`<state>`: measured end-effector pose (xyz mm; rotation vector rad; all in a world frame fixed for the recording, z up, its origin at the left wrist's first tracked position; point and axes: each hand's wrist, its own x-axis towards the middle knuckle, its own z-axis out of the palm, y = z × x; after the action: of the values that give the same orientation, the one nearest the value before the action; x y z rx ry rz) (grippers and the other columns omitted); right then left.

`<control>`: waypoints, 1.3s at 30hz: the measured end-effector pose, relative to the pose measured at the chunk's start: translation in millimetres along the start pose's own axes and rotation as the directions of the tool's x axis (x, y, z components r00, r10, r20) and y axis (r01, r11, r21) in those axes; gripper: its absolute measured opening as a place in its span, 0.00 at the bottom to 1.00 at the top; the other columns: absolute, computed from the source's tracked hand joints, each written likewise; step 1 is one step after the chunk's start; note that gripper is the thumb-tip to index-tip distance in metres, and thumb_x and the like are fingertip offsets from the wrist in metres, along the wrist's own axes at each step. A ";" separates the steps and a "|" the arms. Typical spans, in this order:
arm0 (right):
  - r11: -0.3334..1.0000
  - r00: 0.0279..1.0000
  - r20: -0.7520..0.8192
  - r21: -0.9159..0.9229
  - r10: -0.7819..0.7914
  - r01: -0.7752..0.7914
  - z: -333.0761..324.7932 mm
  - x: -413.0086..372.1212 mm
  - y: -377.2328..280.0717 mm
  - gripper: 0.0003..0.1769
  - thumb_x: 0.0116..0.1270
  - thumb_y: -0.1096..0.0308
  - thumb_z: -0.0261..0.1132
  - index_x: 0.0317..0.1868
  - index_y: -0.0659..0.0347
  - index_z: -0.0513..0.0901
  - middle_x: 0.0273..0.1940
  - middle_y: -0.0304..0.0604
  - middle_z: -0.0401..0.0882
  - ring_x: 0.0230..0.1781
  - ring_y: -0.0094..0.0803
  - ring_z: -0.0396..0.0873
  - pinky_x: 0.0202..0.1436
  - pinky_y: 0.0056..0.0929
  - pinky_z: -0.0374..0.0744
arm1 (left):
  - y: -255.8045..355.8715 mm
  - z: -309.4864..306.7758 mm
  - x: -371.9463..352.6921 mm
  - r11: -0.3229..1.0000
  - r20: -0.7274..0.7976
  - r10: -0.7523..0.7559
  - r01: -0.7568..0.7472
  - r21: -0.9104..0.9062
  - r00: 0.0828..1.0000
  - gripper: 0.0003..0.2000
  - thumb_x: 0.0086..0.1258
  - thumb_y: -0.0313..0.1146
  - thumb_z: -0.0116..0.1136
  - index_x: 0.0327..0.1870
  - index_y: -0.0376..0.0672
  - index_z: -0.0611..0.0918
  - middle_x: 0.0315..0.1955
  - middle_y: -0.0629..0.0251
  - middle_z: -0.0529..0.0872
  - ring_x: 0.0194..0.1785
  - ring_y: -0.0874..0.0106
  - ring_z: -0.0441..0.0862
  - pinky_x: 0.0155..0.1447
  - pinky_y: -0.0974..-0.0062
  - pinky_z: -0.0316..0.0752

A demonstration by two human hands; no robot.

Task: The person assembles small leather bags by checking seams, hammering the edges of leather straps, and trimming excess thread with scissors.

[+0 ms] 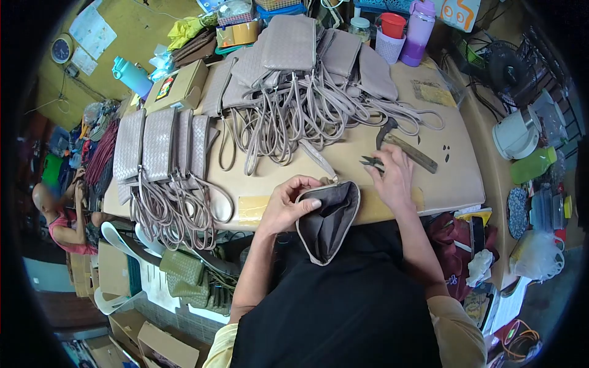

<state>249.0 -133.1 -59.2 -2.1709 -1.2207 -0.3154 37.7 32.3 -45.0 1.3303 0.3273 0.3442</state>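
In the head view my left hand (286,206) is closed on the rim of a small taupe zip pouch (329,228). The pouch gapes toward me, showing its dark lining, and a wrist strap (316,158) runs up from its zip end onto the table. My right hand (394,178) has its fingers closed around small dark snips (372,162), whose tips point left; its handles are mostly hidden. Just beyond that hand lies a hammer (412,153) with a wooden handle. The snips and the pouch are apart.
Finished-looking woven pouches (288,46) with looped straps are piled at the back of the padded table (460,178). Another stack (159,144) lies at the left. A purple bottle (418,34) and a red cup (392,26) stand behind. Another person (64,221) sits far left.
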 end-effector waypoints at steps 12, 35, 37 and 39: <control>0.889 0.822 0.570 0.367 0.018 -0.274 -53.4 21.2 -89.4 0.17 0.50 0.64 0.75 0.35 0.63 0.79 0.34 0.49 0.83 0.34 0.48 0.81 0.41 0.42 0.76 | 42.8 23.3 -10.1 0.726 -0.028 0.251 -0.169 0.667 0.968 0.15 0.49 0.18 0.68 0.32 0.38 0.72 0.50 0.54 0.83 0.42 0.77 0.79 0.43 0.76 0.77; 0.856 0.757 -0.565 0.162 -0.328 0.491 -56.2 26.9 -84.0 0.18 0.52 0.66 0.73 0.42 0.64 0.79 0.33 0.47 0.81 0.36 0.38 0.82 0.56 0.44 0.71 | 52.6 40.7 -10.7 0.869 -0.195 0.458 -0.390 0.306 0.867 0.14 0.76 0.33 0.50 0.54 0.33 0.76 0.42 0.66 0.82 0.45 0.79 0.76 0.53 0.80 0.70; 0.801 0.859 -0.342 0.341 -0.382 0.492 -49.5 16.4 -82.8 0.19 0.48 0.64 0.75 0.39 0.63 0.81 0.25 0.42 0.81 0.30 0.41 0.83 0.51 0.47 0.74 | 54.1 40.3 -13.4 0.860 -0.166 0.455 -0.384 0.337 0.875 0.15 0.76 0.33 0.51 0.57 0.33 0.75 0.45 0.66 0.81 0.48 0.80 0.75 0.55 0.81 0.69; 0.818 0.882 -0.327 0.360 -0.339 0.448 -46.1 10.2 -82.7 0.18 0.49 0.65 0.74 0.40 0.63 0.81 0.27 0.42 0.82 0.29 0.38 0.83 0.50 0.46 0.74 | 54.7 40.1 -15.8 0.834 -0.124 0.472 -0.396 0.385 0.873 0.16 0.77 0.33 0.49 0.59 0.35 0.74 0.44 0.60 0.82 0.48 0.75 0.78 0.55 0.78 0.71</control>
<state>189.7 -123.3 14.6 -1.4437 -1.4365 -0.4326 37.2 1.3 17.4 1.7253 0.2671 0.8547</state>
